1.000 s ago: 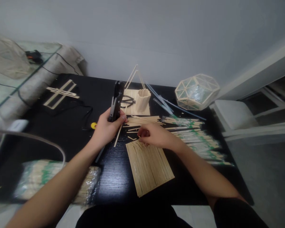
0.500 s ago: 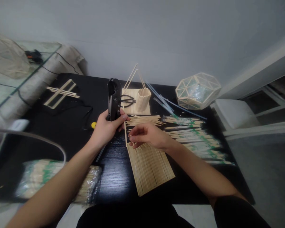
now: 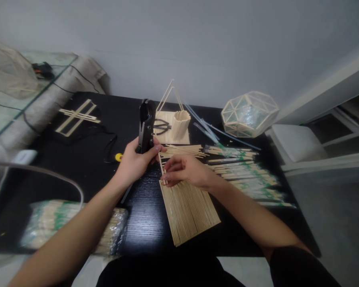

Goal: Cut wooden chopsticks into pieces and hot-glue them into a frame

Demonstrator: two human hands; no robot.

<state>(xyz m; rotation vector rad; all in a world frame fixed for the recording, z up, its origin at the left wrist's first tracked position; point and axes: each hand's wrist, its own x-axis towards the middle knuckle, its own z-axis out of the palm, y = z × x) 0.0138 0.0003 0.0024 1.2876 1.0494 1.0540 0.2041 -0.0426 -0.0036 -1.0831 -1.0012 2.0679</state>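
Observation:
My left hand is closed around a black hot glue gun, whose handle points up and away from me. At the left fingertips a thin wooden stick runs down towards my right fingers. My right hand pinches a short piece of wooden stick between thumb and fingers, close beside the longer one. Just below it lies a flat panel of glued sticks on the black table. Loose sticks are spread behind my right hand.
Behind stand a stick cup and black-handled scissors on a stick base. Bundled sticks and a faceted lantern frame are at right. A bagged stick pack, crossed sticks and a cable lie left.
My left hand and the glue gun have shifted slightly right. The longer stick's lower end has tilted right towards my right fingers, and the short piece has been lowered beside it.

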